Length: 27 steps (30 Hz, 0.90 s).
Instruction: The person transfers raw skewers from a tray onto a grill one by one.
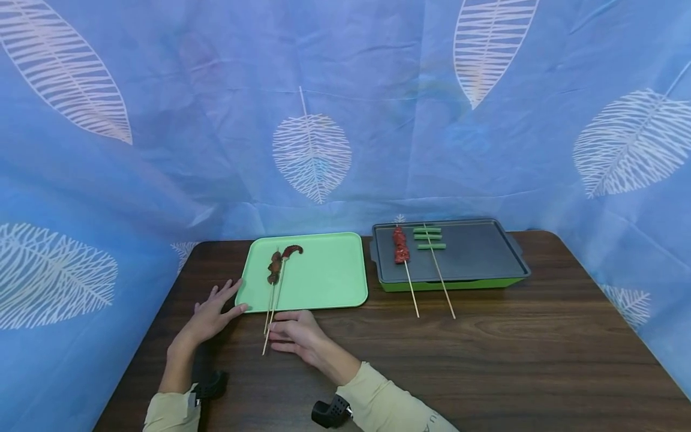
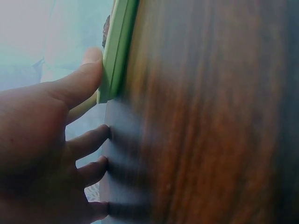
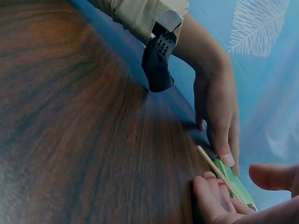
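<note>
In the head view, a skewer of brown chunks (image 1: pixel 275 268) and a skewer with a dark red curled, tentacle-like piece (image 1: pixel 292 249) lie on the left of a light green tray (image 1: pixel 329 270). Their sticks cross the near rim. My left hand (image 1: pixel 209 318) touches the tray's near left corner, fingers spread; the left wrist view shows its thumb (image 2: pixel 86 77) against the rim and other fingertips on the table. My right hand (image 1: pixel 302 339) is at the stick ends. In the right wrist view, its thumb (image 3: pixel 271 176) stands apart from the bamboo stick (image 3: pixel 215 167), with the fingers beside it.
To the right stands a dark grill plate (image 1: pixel 469 252) on a green base. On it lie a red meat skewer (image 1: pixel 400 245) and a green vegetable skewer (image 1: pixel 430 237), sticks jutting over the near edge. Blue leaf-patterned cloth (image 1: pixel 378 150) hangs behind the wooden table (image 1: pixel 486 348).
</note>
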Motion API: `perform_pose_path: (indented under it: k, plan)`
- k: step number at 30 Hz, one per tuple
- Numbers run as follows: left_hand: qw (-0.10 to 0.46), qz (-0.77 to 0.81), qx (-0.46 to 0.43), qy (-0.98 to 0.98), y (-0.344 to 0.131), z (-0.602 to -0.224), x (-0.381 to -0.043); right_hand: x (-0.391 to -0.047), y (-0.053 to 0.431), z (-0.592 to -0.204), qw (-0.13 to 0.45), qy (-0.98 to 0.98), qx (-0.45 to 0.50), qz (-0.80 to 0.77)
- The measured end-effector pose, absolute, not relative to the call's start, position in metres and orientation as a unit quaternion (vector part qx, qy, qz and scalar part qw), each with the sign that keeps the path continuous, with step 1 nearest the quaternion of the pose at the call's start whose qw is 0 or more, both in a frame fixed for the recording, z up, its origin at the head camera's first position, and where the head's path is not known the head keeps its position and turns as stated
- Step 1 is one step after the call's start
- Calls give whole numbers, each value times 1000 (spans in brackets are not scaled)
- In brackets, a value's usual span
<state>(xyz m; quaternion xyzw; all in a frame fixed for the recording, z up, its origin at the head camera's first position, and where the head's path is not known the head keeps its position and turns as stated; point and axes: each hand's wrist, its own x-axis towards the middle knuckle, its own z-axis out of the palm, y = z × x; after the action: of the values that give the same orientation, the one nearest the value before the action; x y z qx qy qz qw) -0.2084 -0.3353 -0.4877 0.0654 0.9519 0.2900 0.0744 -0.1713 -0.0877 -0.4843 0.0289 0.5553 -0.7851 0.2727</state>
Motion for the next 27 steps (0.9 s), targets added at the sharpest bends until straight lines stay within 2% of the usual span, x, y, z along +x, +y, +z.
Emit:
perform_pose_path:
  k: [27]
  plan:
    - [64, 291, 73, 952, -338, -492, -209, -166, -55, -482, 237, 565, 13, -790]
